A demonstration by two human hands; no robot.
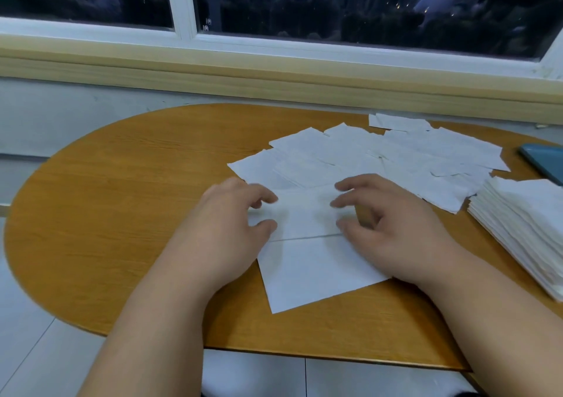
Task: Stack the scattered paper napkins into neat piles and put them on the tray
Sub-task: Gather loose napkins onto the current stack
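A white napkin (304, 214) lies in the middle of the wooden table, partly over a second napkin (316, 274) nearer to me. My left hand (231, 217) grips its left edge between curled fingers and thumb. My right hand (390, 229) holds its right side the same way, fingertips bent onto the paper. Several scattered napkins (380, 159) overlap behind my hands toward the back right. A neat stack of napkins (524, 223) sits at the right edge. A dark blue flat object (545, 159), possibly the tray, shows at the far right, mostly cut off.
The oval wooden table (128, 201) stands against a wall under a window sill (274, 70). Its left half shows bare wood. Pale floor tiles (45, 351) lie below the table's front edge.
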